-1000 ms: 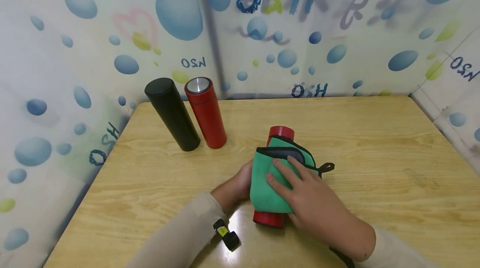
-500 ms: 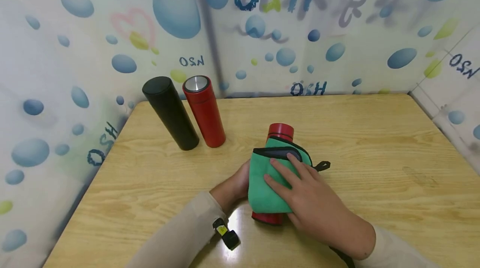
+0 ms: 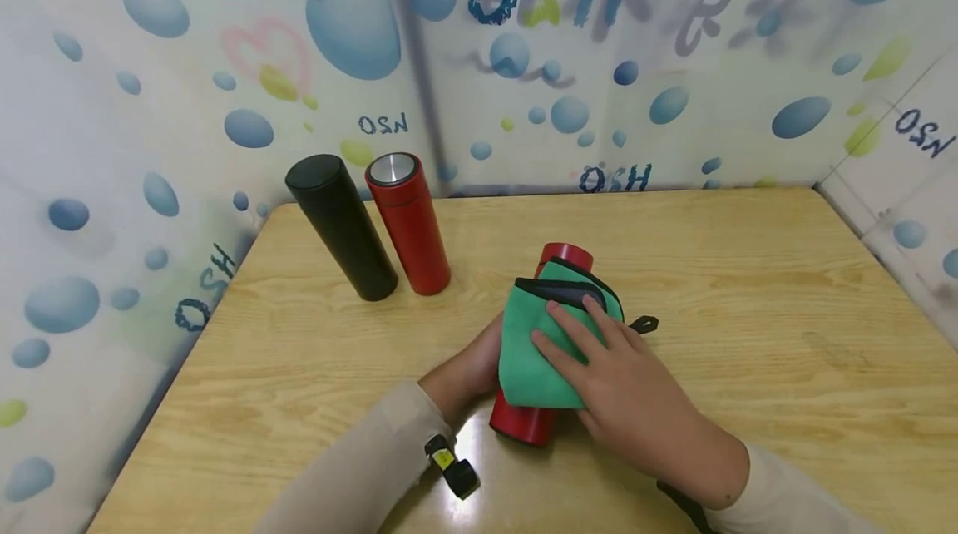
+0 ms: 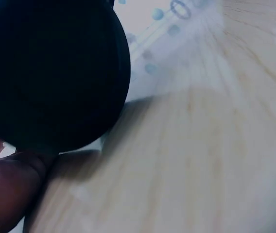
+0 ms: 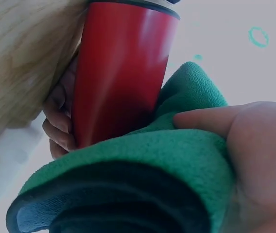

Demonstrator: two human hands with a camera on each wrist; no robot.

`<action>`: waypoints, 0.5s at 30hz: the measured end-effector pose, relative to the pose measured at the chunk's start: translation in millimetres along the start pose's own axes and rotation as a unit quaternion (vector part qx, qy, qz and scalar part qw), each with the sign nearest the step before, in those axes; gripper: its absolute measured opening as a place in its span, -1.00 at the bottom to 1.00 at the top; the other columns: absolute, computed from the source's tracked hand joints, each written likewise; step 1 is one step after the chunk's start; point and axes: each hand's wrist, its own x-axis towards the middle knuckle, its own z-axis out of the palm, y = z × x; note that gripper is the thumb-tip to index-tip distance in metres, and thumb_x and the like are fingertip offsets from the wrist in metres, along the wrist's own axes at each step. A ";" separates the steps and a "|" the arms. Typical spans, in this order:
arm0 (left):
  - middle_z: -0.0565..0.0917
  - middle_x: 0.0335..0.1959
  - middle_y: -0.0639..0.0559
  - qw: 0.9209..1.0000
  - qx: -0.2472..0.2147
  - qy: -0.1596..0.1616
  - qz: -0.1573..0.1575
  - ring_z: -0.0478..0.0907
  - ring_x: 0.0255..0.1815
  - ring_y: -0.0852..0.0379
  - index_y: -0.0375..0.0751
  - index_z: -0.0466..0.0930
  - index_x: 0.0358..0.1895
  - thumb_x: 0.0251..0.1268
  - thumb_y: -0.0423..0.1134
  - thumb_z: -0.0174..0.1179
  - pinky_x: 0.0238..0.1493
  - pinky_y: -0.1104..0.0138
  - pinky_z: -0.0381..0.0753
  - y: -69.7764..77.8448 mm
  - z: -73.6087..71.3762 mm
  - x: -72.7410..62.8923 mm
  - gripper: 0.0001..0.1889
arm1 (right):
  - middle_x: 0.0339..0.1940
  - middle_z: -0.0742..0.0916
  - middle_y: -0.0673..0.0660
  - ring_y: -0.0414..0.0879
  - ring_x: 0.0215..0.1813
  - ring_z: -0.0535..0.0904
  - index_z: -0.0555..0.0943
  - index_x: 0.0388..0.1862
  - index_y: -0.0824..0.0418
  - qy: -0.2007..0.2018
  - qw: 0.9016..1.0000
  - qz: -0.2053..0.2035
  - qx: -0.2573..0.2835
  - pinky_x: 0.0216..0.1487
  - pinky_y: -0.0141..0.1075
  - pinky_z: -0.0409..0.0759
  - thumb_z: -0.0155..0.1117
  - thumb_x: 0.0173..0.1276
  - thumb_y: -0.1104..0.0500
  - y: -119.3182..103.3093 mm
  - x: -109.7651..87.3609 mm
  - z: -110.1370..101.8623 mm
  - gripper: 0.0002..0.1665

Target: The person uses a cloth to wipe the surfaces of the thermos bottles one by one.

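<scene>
In the head view a red thermos bottle (image 3: 524, 422) slants over the table, its upper end tipped right. My left hand (image 3: 473, 369) grips its left side; the curled fingers (image 5: 59, 132) show behind the bottle in the right wrist view. A green cloth (image 3: 533, 378) with black edging and a small black loop is draped around the bottle's middle. My right hand (image 3: 632, 405) holds the cloth against the bottle, fingers spread over the top and thumb (image 5: 201, 119) pressed into it along the side. The left wrist view is largely filled by the bottle's dark round base (image 4: 55, 73).
A black bottle (image 3: 344, 230) and another red thermos bottle (image 3: 413, 234) with a silver top stand side by side at the back left of the wooden table (image 3: 748, 284). A patterned wall sheet (image 3: 479, 101) rises behind the table's far edge.
The held thermos bottle has tilted: its upper end has swung slightly right and its base left. The cloth and right hand have shifted a little up along it.
</scene>
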 end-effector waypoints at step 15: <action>0.63 -0.33 0.30 0.999 -0.022 0.030 -0.016 0.55 -0.25 0.36 0.11 0.56 -0.21 0.47 0.06 -0.41 -0.09 0.44 0.54 -6.5 -1.8 -3.6 -0.55 | 0.55 0.35 0.22 0.42 0.46 0.30 0.44 0.45 0.03 -0.003 1.000 0.022 -0.009 0.19 0.28 0.54 0.35 0.28 0.11 4.4 1.4 -0.9 -0.28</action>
